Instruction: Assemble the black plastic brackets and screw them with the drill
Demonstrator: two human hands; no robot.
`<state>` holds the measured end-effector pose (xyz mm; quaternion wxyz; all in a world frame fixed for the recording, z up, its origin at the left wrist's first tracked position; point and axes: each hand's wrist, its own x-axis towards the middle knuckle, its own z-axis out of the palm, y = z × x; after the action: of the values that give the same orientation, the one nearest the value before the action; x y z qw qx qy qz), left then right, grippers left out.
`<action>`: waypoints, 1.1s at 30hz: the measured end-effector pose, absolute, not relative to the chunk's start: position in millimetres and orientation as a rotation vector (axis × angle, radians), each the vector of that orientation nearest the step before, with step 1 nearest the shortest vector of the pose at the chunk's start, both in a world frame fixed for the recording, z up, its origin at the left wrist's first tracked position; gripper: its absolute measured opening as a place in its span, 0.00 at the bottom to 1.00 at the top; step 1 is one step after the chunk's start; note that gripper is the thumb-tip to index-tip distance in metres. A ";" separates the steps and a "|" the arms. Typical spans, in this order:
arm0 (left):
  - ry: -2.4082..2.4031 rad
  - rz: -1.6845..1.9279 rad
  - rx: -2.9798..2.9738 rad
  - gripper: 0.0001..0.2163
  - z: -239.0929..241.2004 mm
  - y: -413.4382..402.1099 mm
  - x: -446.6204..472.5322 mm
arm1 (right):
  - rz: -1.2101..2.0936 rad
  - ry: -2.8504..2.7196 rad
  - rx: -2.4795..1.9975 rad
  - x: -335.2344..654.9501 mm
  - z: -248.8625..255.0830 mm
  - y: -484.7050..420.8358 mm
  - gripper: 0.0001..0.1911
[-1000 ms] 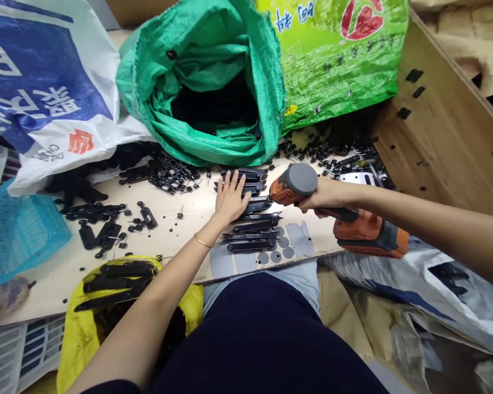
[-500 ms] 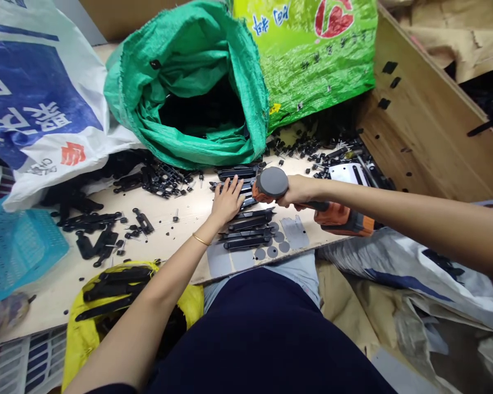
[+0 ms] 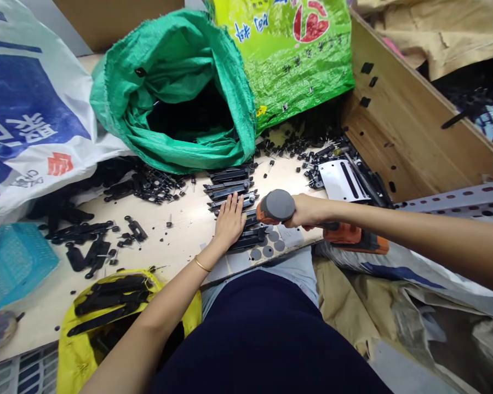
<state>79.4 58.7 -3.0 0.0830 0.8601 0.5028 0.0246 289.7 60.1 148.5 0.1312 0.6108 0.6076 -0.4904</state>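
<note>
My right hand (image 3: 303,211) is wrapped round the handle of an orange and grey cordless drill (image 3: 276,207), whose front end points left over a row of black plastic parts (image 3: 229,189). The drill's tip is hidden behind its body and my fingers. Flat on the row lies my left hand (image 3: 230,223), fingers stretched out and resting on the parts beside the drill. Several of these long black parts lie side by side on the pale worktable (image 3: 181,235).
Behind the row stands an open green sack (image 3: 238,82). Loose black parts and screws (image 3: 152,183) lie to the left. A yellow bag (image 3: 72,328) with black parts hangs at the front left, near a blue basket (image 3: 20,262). A wooden board (image 3: 419,115) rises at right.
Both my hands have moved toward me along the row, the drill going with the right one. The camera view has shifted slightly to the right.
</note>
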 end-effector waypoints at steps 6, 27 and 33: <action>1.434 0.057 2.609 0.25 -3.5 68.7 76.7 | -1.413 1.792 1.804 279.1 145.0 66.5 0.16; 1.365 0.023 2.646 0.27 -4.7 4.6 80.5 | -1.220 1.899 1.571 270.2 155.1 8.8 0.17; 1.330 0.075 2.651 0.26 -6.1 3.6 80.7 | -1.215 1.909 1.581 267.9 151.0 2.5 0.14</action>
<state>80.7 3.6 -6.1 0.0875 0.8901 0.4466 0.0252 267.9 2.5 151.0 0.1894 0.5622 0.6792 -0.4322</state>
